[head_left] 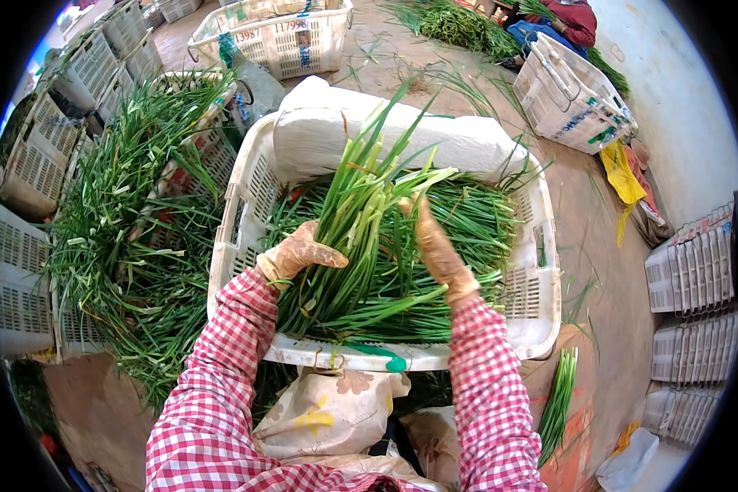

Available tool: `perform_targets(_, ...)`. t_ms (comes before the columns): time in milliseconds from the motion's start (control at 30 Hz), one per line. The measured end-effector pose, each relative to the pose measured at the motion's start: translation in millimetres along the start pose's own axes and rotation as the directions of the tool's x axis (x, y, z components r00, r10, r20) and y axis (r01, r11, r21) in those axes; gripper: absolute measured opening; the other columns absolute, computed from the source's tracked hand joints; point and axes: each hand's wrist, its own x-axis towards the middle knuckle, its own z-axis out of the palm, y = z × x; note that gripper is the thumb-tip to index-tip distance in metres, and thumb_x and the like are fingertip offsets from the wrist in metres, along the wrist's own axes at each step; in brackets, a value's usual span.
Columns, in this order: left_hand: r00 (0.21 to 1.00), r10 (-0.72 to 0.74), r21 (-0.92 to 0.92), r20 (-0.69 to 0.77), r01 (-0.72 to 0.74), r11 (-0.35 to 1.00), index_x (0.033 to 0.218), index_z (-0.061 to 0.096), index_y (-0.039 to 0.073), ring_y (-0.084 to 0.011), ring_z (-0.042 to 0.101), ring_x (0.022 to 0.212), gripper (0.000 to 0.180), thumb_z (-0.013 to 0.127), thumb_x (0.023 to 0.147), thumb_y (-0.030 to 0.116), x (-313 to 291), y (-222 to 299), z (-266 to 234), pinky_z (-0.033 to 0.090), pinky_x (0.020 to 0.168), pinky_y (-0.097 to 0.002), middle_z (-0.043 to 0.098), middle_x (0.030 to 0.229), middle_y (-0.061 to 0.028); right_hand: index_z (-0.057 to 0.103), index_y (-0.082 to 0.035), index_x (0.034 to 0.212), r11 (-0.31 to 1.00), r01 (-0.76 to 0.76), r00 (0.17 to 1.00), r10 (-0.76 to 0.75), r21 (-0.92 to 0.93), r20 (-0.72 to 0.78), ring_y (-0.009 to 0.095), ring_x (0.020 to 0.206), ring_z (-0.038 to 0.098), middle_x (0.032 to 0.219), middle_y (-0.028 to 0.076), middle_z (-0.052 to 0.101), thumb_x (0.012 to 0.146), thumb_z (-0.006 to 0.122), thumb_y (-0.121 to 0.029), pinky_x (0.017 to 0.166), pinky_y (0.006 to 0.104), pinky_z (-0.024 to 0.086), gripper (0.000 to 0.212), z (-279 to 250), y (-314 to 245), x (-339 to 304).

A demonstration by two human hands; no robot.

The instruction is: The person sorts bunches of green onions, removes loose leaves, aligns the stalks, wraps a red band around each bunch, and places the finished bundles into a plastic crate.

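Note:
My left hand [303, 256], in a stained, pale glove, is closed around a thick bunch of chives [354, 213]. The bunch stands tilted, pale stem ends up and dark green leaves hanging down. Just right of it, my right hand [439, 250], gloved too, is raised with its fingers stretched up beside the stems; its palm side is partly hidden. Both hands are over a white plastic crate [553, 303] with slotted walls. More chives [476, 234] lie in that crate, under and behind the bunch. A white wrapped roll [385, 131] rests along its far side.
A heap of loose chives [131, 213] spills over crates at my left. White crates [271, 41] stand at the back and another crate [574, 94] at the right. A small chive bundle [558, 402] lies by my right forearm. Crates are stacked [693, 271] along the wall; a person [562, 23] sits beyond.

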Motion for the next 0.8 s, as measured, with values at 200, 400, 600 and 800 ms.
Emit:
perform_targets(200, 0.994, 0.102, -0.117, 0.031, -0.098, 0.988, 0.133, 0.041, 0.003, -0.0175, 0.053, 0.105, 0.079, 0.083, 0.069, 0.02, 0, -16, -15, 0.043, 0.093, -0.0318, 0.056, 0.121, -0.0082, 0.038, -0.007, 0.138, 0.963, 0.042, 0.903, 0.078, -0.267, 0.423, 0.02, 0.119, 0.045, 0.127, 0.008, 0.053, 0.069, 0.079, -0.046, 0.103, 0.0344, 0.034, 0.089, 65, -14, 33)
perform_targets(400, 0.571, 0.807, 0.582, 0.148, -0.71, 0.396, 0.13, 0.044, 0.006, -0.0247, 0.056, 0.106, 0.072, 0.079, 0.071, 0.028, -16, 116, 29, 0.046, 0.091, -0.0373, 0.058, 0.117, -0.012, 0.041, -0.006, 0.134, 0.919, 0.393, 0.914, -0.393, 0.025, 0.104, 0.021, 0.116, 0.048, 0.125, 0.009, 0.054, 0.061, 0.087, -0.031, 0.099, 0.0353, 0.04, 0.09, 86, -100, 16)
perform_targets(600, 0.523, 0.843, -0.335, 0.13, -0.777, 0.534, 0.12, 0.052, 0.005, -0.0244, 0.06, 0.096, 0.054, 0.071, 0.077, 0.031, -5, 248, 59, 0.051, 0.084, -0.0377, 0.062, 0.109, -0.0121, 0.04, -0.005, 0.135, 0.732, 0.624, 0.755, -0.655, -0.274, -0.032, 0.022, 0.114, 0.05, 0.123, 0.011, 0.054, 0.062, 0.084, -0.027, 0.098, 0.0348, 0.041, 0.088, 67, -219, 1)
perform_targets(800, 0.403, 0.898, -0.646, 0.178, -0.64, 0.416, 0.109, 0.06, 0.003, -0.024, 0.065, 0.085, 0.04, 0.064, 0.083, 0.035, -32, 284, 64, 0.055, 0.077, -0.0382, 0.065, 0.1, -0.0121, 0.038, -0.004, 0.135, 0.57, 0.672, 0.67, -0.74, -0.473, 0.059, 0.024, 0.112, 0.053, 0.122, 0.013, 0.055, 0.063, 0.081, -0.022, 0.097, 0.0344, 0.043, 0.085, 82, -260, -29)
